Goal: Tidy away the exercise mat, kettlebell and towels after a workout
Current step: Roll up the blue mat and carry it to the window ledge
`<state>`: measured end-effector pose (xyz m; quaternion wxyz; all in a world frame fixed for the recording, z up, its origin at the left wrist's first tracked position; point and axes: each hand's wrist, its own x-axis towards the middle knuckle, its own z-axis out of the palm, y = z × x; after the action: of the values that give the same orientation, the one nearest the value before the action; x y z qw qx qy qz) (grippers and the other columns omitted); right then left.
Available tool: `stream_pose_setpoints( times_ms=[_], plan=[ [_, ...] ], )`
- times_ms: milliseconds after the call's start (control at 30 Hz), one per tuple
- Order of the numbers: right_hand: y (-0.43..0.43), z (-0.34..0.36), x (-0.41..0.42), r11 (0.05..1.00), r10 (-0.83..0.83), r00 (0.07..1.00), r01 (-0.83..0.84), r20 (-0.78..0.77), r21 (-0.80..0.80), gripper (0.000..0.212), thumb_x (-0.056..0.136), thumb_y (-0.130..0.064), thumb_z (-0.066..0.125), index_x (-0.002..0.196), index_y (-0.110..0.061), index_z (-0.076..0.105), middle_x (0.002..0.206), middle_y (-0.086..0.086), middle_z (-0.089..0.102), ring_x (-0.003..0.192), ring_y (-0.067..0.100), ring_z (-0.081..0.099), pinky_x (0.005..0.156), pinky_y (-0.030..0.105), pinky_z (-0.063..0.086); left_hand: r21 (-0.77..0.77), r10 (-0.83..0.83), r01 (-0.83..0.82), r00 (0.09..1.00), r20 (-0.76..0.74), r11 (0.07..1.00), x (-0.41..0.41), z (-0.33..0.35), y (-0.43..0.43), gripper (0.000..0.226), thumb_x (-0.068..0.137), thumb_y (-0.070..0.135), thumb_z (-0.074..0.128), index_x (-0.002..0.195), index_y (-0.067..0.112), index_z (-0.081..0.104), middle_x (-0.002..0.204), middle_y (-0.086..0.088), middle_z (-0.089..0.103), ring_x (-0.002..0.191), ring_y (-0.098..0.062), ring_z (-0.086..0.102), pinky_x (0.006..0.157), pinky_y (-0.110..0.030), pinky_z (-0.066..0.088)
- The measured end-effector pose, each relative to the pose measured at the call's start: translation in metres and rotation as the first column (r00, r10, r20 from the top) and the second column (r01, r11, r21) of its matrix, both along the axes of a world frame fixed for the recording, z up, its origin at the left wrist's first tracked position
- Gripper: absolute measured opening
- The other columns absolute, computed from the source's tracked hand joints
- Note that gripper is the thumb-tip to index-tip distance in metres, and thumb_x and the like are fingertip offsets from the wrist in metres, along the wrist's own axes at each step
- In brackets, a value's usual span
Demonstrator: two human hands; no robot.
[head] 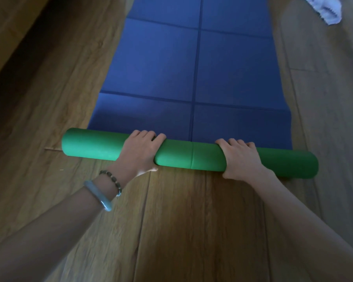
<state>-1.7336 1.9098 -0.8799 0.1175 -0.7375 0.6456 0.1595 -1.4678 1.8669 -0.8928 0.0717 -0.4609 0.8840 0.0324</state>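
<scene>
1. Floor [39,119]: wood planks carry everything in view; no tabletop is involved.
2. Left hand [139,153]: set on the green roll [183,157] of the exercise mat [192,68], left of the roll's centre. Its fingers [145,135] curl over the top of the roll and the thumb wraps the near side, so the hand is clamped on the mat. A beaded bracelet [111,181] and a pale bangle [99,197] sit on this wrist.
3. Exercise mat: lies lengthwise on the floor, blue face up, running away from the person. Only the near end is wound into the green roll, which lies across the mat's width. The roll's left end overhangs the mat's left edge.
4. Right hand [240,161]: set on the roll right of centre. Its fingers [235,142] curl over the top, clamped on the mat in the same manner.
5. Towel [326,9]: white, crumpled on the floor at the upper right, near the mat's right edge and apparently clear of it.
6. Status: rolling is judged to be at an early stage, since most of the visible mat length is flat. The towel is not yet collected. The kettlebell and any further towels are not in view.
</scene>
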Motion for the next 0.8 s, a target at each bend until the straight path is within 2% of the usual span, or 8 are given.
stream_pose_setpoints(
  times_ms=[133,267,367,433,533,633,700,800],
  plan=[
    [0.007,0.009,0.003,0.988,-0.006,1.0,0.002,0.023,0.157,0.085,0.065,-0.036,0.074,0.134,-0.029,0.026,0.114,-0.001,0.049,0.109,0.021,0.049,0.099,0.044,0.035,0.098,-0.006,-0.001,0.998,0.064,0.995,-0.001,0.013,0.008,0.081,0.062,0.055,0.073,0.128,0.027,0.036,0.115,0.004,0.056,0.107,-0.017,0.052,0.094,-0.03,0.034],
    [0.03,0.015,0.008,0.939,-0.01,0.997,-0.015,0.071,0.343,0.084,0.061,-0.033,0.076,0.13,-0.029,0.028,0.106,-0.003,0.047,0.104,0.02,0.049,0.093,0.041,0.035,0.213,-0.03,0.007,0.994,0.104,0.977,0.008,0.018,0.034,0.077,0.057,0.057,0.072,0.121,0.031,0.038,0.107,0.007,0.057,0.101,-0.016,0.054,0.087,-0.029,0.035],
    [0.048,0.015,0.012,0.903,-0.02,0.995,-0.023,0.095,0.429,0.085,0.061,-0.032,0.076,0.131,-0.029,0.027,0.109,-0.002,0.046,0.106,0.021,0.047,0.092,0.041,0.034,0.282,-0.055,0.021,0.992,0.112,0.959,0.014,0.017,0.051,0.075,0.056,0.058,0.07,0.119,0.033,0.038,0.104,0.009,0.058,0.098,-0.014,0.054,0.083,-0.028,0.034],
    [0.056,0.015,0.012,0.922,-0.01,0.996,-0.026,0.09,0.387,0.09,0.062,-0.034,0.074,0.135,-0.03,0.022,0.117,0.001,0.041,0.112,0.022,0.041,0.098,0.043,0.032,0.33,-0.062,0.02,0.991,0.118,0.944,0.015,0.018,0.054,0.074,0.056,0.057,0.071,0.118,0.034,0.039,0.103,0.01,0.058,0.097,-0.014,0.055,0.082,-0.029,0.036],
    [0.066,0.015,0.011,0.978,0.002,0.998,-0.014,0.057,0.207,0.097,0.064,-0.039,0.07,0.141,-0.03,0.011,0.127,0.004,0.03,0.121,0.024,0.031,0.107,0.044,0.023,0.452,-0.047,-0.011,0.992,0.118,0.892,0.012,0.023,0.038,0.07,0.053,0.055,0.073,0.112,0.034,0.042,0.098,0.009,0.059,0.092,-0.016,0.057,0.076,-0.03,0.044],
    [0.082,0.006,0.019,0.999,0.034,0.999,-0.034,0.007,0.014,0.091,0.068,-0.034,0.07,0.144,-0.026,0.019,0.129,0.006,0.037,0.12,0.026,0.037,0.107,0.044,0.024,0.555,-0.044,-0.011,0.995,0.086,0.832,0.01,0.022,0.022,0.072,0.049,0.055,0.075,0.11,0.034,0.043,0.108,0.01,0.05,0.098,-0.015,0.047,0.081,-0.034,0.046],
    [0.086,0.0,0.022,0.997,0.029,1.0,-0.028,0.004,-0.071,0.087,0.065,-0.032,0.073,0.141,-0.023,0.03,0.124,0.009,0.047,0.114,0.028,0.046,0.102,0.045,0.032,0.515,-0.085,0.044,0.995,0.057,0.856,0.012,0.019,0.022,0.078,0.048,0.057,0.074,0.115,0.032,0.041,0.118,0.009,0.035,0.102,-0.014,0.035,0.09,-0.03,0.038],
    [0.076,0.002,0.021,1.0,0.019,1.0,-0.019,0.007,0.014,0.085,0.069,-0.037,0.07,0.14,-0.027,0.023,0.128,0.006,0.041,0.118,0.026,0.041,0.103,0.044,0.03,0.361,-0.095,0.085,0.995,0.009,0.929,0.016,0.018,0.031,0.084,0.049,0.059,0.072,0.119,0.03,0.037,0.122,0.006,0.031,0.104,-0.016,0.031,0.091,-0.029,0.032]
  ],
)
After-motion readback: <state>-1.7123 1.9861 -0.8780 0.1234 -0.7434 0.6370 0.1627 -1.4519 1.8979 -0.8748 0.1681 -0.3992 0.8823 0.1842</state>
